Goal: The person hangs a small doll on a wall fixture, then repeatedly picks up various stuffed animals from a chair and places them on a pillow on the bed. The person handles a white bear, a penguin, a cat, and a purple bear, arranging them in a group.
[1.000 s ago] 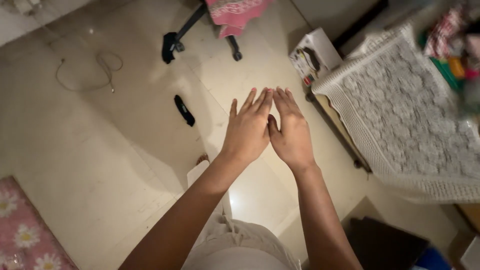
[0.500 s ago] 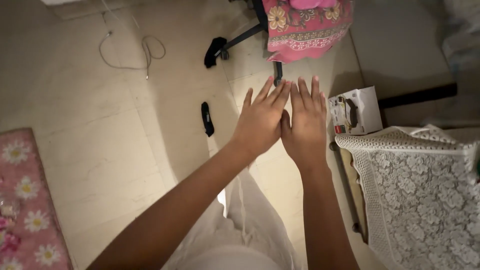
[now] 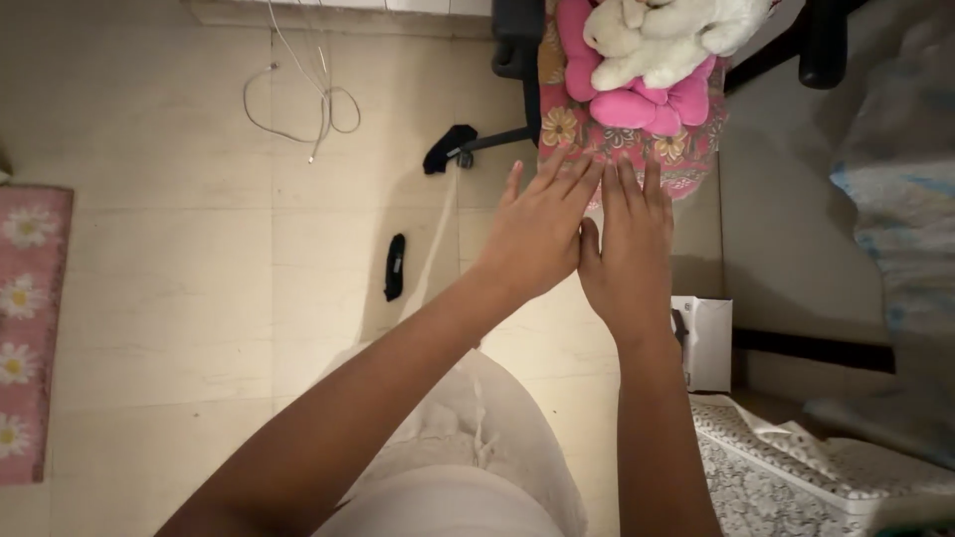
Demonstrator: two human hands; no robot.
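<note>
Left hand [image 3: 535,239] and right hand [image 3: 629,254] held out flat, side by side, thumbs touching, holding nothing, above tiled floor [image 3: 179,259]; pink cushion with white plush toy [image 3: 662,35] just beyond fingers [image 3: 567,179].

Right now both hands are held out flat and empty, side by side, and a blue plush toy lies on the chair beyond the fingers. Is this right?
Not quite. The plush toy is pink and white, not blue, as the head view shows. The rest holds: left hand and right hand are flat, empty, side by side, and the toy lies on the chair.
</note>
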